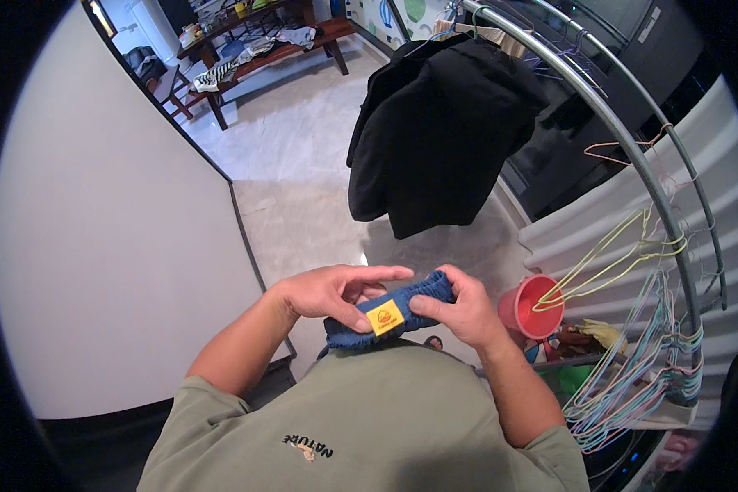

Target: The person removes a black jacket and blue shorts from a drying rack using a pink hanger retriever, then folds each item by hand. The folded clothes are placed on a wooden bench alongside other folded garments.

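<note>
Both of my hands hold a blue elasticated fabric band (418, 288) in front of my shirt; it may be an oversleeve or a headband. A yellow patch (385, 317) with a duck picture and small writing sits on its upper side. My left hand (326, 295) has its thumb pressed by the patch, and its index finger reaches out above the cloth. At the right end, my right hand (464, 307) pinches the gathered edge, thumb on top. The fingers under the band are partly hidden.
A black garment (436, 135) hangs from a curved metal rack (615, 129) ahead. To the right are a red bucket (529, 307), yellow hangers (609, 258) and many pastel hangers (639, 381). A white wall panel (123, 215) rises at left. Clothes lie on a wooden bench (270, 61).
</note>
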Demonstrator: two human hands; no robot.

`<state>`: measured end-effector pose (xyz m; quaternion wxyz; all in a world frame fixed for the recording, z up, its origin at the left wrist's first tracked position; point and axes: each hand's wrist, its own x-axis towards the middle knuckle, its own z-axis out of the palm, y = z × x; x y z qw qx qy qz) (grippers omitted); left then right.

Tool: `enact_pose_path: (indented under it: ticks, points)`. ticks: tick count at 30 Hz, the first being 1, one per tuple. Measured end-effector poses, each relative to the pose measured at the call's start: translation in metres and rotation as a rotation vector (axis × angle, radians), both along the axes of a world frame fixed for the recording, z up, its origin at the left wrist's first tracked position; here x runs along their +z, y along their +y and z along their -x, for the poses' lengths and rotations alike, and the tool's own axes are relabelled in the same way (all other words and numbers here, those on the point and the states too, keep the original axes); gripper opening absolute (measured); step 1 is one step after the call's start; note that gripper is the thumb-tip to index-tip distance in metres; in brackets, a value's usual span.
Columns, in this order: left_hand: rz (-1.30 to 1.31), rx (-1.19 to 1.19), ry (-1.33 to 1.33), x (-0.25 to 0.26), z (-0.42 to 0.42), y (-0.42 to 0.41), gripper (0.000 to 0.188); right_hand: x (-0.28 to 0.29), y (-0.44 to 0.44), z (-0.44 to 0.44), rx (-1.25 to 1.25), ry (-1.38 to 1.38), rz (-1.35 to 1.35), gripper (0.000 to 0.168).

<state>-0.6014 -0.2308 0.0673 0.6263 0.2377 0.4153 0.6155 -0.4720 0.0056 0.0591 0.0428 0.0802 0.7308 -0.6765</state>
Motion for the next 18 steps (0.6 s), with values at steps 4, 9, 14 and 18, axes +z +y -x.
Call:
enact_pose_path:
  ticks: [4, 9, 14, 18]
  points:
    - [0.155, -0.028, 0.128, -0.028, 0.008, -0.014, 0.088, -0.006, -0.001, -0.007, -0.083, -0.046, 0.095, 0.032]
    - [0.392, -0.045, 0.382, -0.042, 0.018, -0.037, 0.052, -0.012, 0.012, -0.016, -0.187, -0.09, 0.131, 0.027]
    - [0.322, 0.078, 0.394, -0.042, 0.009, -0.038, 0.045, -0.013, 0.023, -0.034, -0.168, 0.103, 0.006, 0.026]
    - [0.276, 0.152, 0.419, -0.034, -0.003, -0.035, 0.046, -0.017, 0.039, -0.051, -0.032, 0.287, -0.121, 0.028]
